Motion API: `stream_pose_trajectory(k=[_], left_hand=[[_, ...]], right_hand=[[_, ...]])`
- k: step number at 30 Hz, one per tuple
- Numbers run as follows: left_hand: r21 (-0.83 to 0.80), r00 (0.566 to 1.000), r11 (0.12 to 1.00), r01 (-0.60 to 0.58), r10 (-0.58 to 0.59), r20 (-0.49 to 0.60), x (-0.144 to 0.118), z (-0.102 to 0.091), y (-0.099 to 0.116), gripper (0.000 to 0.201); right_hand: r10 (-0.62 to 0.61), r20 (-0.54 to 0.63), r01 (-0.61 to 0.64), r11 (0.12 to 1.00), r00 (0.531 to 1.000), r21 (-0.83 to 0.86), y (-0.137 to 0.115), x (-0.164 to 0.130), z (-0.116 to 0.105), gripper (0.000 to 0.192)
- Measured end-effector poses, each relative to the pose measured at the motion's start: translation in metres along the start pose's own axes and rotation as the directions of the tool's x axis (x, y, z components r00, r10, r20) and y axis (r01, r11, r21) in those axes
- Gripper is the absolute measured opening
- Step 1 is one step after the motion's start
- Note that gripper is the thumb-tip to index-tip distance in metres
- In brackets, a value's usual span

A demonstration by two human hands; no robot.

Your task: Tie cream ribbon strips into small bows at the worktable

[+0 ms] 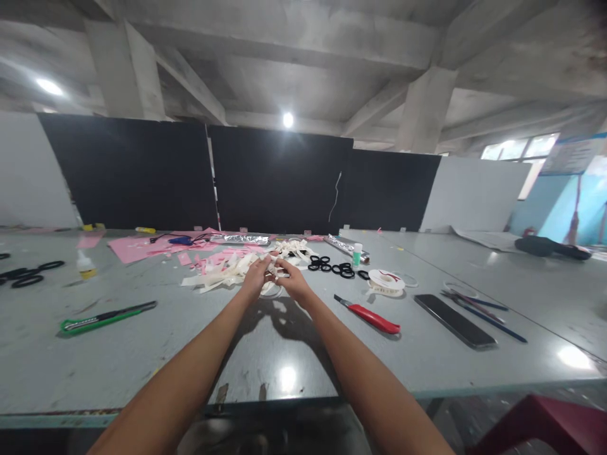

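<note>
My left hand and my right hand meet above the middle of the table, fingers closed on a white ribbon. A pale ring shows just below the fingers, partly hidden; I cannot tell how the ribbon sits on it. Behind and left of my hands lies a loose heap of cream fabric strips. Black rings lie to the right, near a spool of ribbon.
A red-handled cutter, a phone and thin brushes lie at right. On the left are a green cutter, a glue bottle and black scissors. Pink sheets, foil rolls and a glue stick lie farther back.
</note>
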State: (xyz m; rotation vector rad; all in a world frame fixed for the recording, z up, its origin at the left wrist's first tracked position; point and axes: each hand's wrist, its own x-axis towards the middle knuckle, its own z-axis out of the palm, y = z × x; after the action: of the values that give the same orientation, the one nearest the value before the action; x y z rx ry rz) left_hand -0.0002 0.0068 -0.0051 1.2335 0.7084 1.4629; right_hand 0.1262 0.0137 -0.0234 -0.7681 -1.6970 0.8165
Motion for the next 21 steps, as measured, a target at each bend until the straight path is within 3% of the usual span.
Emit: stream_pose_trajectory(k=[4,7,11,13,16,21], left_hand=[[0.023,1.0,1.0,0.021,-0.021,0.017,0.0,0.0,0.0,0.051],[-0.001,0.994,0.998,0.056,-0.056,0.099,-0.001,0.0,0.0,0.05],[0.093,0.991,0.993,0.077,-0.086,0.098,-0.004,0.001,0.001,0.047],[0.169,0.994,0.983,0.074,-0.086,0.07,-0.005,0.001,0.002,0.047],[0.27,0.998,0.963,0.011,-0.026,0.05,-0.005,0.001,0.001,0.045],[0.37,0.994,0.924,-0.099,0.072,0.084,0.001,-0.002,-0.002,0.047]], right_hand=[[-0.019,0.034,0.019,1.0,0.999,0.006,-0.002,-0.001,0.0,0.057],[-0.067,0.077,0.079,0.982,0.995,-0.174,-0.004,-0.002,0.0,0.061],[-0.076,0.115,0.13,0.796,0.99,-0.592,-0.012,-0.007,-0.006,0.061],[-0.052,0.132,0.129,0.722,0.99,-0.679,-0.018,-0.01,-0.008,0.055],[-0.036,0.132,0.117,0.715,0.991,-0.689,-0.024,-0.012,-0.009,0.043],[-0.021,-0.043,-0.009,0.797,0.999,-0.604,-0.024,-0.011,-0.009,0.029]])
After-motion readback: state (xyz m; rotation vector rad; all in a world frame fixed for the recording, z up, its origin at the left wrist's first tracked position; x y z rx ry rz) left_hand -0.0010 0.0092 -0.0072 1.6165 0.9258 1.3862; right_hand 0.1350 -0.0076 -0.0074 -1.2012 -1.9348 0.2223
